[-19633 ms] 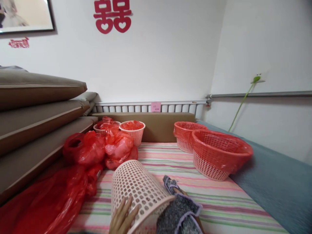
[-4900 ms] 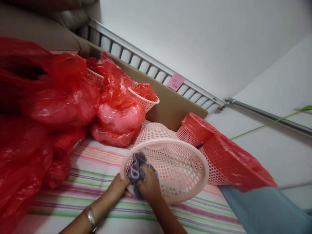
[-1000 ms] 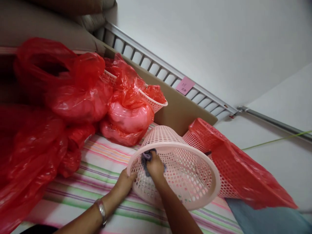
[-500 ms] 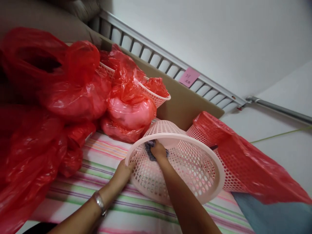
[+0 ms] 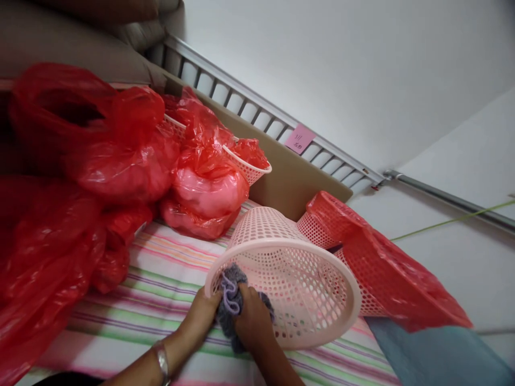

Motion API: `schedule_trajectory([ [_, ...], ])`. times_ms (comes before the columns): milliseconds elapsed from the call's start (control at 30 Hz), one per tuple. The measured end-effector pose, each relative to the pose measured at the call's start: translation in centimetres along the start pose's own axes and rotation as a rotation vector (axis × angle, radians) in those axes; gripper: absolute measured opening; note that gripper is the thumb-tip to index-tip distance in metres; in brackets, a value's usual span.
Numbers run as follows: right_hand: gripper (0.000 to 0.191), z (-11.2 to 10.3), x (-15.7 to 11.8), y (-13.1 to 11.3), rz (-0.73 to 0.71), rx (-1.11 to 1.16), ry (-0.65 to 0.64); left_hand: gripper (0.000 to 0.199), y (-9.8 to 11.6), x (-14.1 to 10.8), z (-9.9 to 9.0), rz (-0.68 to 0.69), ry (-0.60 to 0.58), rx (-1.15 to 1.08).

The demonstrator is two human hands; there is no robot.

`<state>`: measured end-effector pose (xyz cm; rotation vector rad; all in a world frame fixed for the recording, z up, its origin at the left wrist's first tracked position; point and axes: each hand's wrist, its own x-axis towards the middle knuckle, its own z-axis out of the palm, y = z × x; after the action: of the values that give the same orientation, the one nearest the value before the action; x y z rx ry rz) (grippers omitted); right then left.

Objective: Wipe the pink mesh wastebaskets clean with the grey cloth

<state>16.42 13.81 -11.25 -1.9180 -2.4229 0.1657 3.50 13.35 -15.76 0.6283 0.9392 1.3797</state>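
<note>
A pink perforated plastic basket (image 5: 269,225) lies tipped on its side with its mouth facing me. My left hand (image 5: 206,310), below a silver bracelet, is closed on the left part of the basket's rim. In my right hand (image 5: 254,317) is a bunched grey cloth (image 5: 232,292) with a lilac trim or loop, held at the front of the basket's mouth. The cloth comes right up to the fingertips of my left hand; whether those fingers also pinch it I cannot tell.
Red plastic bags (image 5: 120,161) crowd the left side. Another basket under a red bag (image 5: 386,268) stands at the right, above blue-grey fabric (image 5: 434,348). Striped cloth (image 5: 169,300) covers the surface. Behind are a metal rail (image 5: 249,107) and a pink note (image 5: 300,139).
My right hand has drawn back from deep inside the basket to its mouth, bringing the grey cloth along. My left hand stays at the rim; the view has shifted slightly.
</note>
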Motion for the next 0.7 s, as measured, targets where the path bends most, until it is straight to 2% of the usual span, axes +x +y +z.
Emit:
schedule_trajectory([
  [100,0.044,0.5,4.4,1.4,0.075,-0.084,0.110,0.052,-0.4,-0.1,0.7,0.013,-0.054,-0.042],
  [200,0.044,1.0,9.9,2.3,0.095,-0.148,0.207,0.049,-0.8,-0.1,0.7,-0.019,-0.039,-0.033],
  [300,0.036,1.4,14.5,3.1,0.105,-0.179,0.197,0.049,-0.8,-0.3,0.5,-0.049,-0.047,-0.020],
  [367,0.033,1.5,16.4,3.6,0.119,-0.175,0.173,0.050,-0.2,-0.4,0.3,-0.075,-0.083,-0.012],
  [467,0.032,1.6,17.5,4.3,0.146,-0.165,0.145,0.050,1.7,-0.2,-0.2,-0.042,-0.101,0.052],
  [567,0.034,1.1,17.3,4.4,0.152,-0.162,0.125,0.055,3.4,0.7,-0.9,0.039,-0.030,0.135],
  [700,0.042,0.2,15.3,2.8,0.173,-0.164,0.091,0.058,3.1,1.8,-1.6,-0.017,0.002,0.078],
])
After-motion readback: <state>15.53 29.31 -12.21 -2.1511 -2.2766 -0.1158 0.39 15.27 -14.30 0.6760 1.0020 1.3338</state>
